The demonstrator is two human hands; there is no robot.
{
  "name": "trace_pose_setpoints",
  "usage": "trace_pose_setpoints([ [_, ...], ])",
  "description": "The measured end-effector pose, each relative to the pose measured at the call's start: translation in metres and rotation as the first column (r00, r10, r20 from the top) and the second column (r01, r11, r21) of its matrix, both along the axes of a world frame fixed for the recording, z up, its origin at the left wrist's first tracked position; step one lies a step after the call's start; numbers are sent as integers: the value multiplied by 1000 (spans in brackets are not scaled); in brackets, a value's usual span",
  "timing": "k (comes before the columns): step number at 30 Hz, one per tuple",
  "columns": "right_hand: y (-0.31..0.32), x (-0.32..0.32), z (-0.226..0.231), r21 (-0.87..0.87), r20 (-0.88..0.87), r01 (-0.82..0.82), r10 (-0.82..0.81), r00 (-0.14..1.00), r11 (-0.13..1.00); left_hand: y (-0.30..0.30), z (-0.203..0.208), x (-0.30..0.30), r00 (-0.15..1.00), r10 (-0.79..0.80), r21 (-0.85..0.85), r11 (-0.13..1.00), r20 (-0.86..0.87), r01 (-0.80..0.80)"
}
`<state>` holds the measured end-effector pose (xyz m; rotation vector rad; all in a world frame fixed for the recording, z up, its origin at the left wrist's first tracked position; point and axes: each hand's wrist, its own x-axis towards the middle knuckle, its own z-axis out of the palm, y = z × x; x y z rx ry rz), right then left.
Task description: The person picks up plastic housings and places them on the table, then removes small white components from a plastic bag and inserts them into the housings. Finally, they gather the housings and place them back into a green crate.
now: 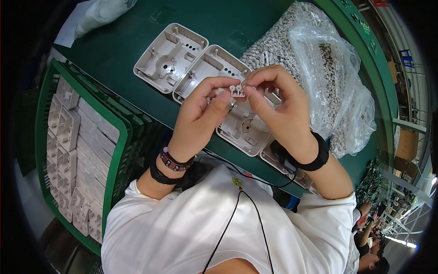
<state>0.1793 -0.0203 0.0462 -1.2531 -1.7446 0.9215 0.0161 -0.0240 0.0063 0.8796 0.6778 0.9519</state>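
Note:
Between my two hands is a small cluster of white plastic parts [237,93], joined like pieces on a moulded frame. My left hand [204,108] is closed, its thumb and fingers pinching the cluster's left end. At the other end, my right hand [279,98] pinches it between thumb and forefinger. Just beneath and beyond the hands lie beige plastic housings with open hollow sides up: one housing [171,57] in full view at the far left, another housing [214,64] beside it, partly covered by my left hand, and a nearer housing [244,130] partly under my right hand.
A clear plastic bag [337,59] of many small whitish parts lies on the green table [141,27] at the right. At the left stands a green crate [119,157] packed with beige housings. A black cord [269,183] runs from my right wristband. People sit at the lower right.

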Motion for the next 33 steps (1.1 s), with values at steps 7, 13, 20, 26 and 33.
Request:
trace_pose_setpoints([
  [7, -1, -3, 3, -170, -245, -117, 73, 967, 978, 3, -4, -11, 996, -61, 66, 996, -63, 65],
  [13, 9, 4, 12, -312, -197, -194, 137, 971, 930, 5, 2, -20, 957, -215, -118, 963, 193, 241],
  [20, 15, 2, 16, -139, 7, -224, 227, 974, 965, 9, 2, -27, 928, -288, -207, 918, 238, 338],
  [26, 14, -7, 7, 76, 201, -220, 202, 959, 972, 6, -15, -17, 922, 210, 492, 870, -325, -25],
  [33, 33, -2, 2, 163, 404, -225, 143, 904, 960, 0, -22, -17, 857, 320, 482, 871, -403, -98],
])
